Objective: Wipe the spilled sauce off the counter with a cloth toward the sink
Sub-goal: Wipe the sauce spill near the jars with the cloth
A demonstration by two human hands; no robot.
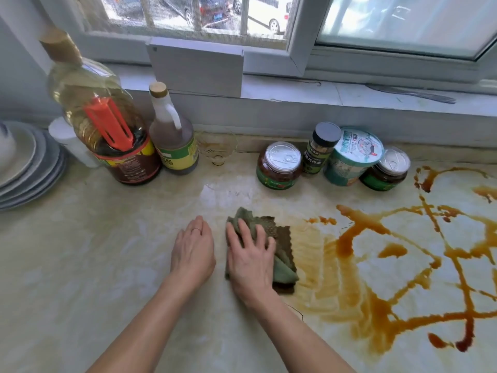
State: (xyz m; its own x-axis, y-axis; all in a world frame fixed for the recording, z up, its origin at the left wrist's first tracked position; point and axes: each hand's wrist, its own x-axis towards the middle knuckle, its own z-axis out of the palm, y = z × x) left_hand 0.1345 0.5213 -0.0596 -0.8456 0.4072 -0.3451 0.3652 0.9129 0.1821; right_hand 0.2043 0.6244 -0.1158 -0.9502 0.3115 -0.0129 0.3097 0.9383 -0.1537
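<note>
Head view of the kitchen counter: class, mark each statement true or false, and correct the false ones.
1. The right hand presses flat on the green cloth. True.
2. The left hand holds a bottle. False: it rests on the bare counter beside the cloth and holds nothing.
3. Brown sauce is spread over the counter to the right of the cloth. True.
4. The plates are stacked at the right edge of the view. False: they are at the left edge, next to the big oil bottle.
</note>
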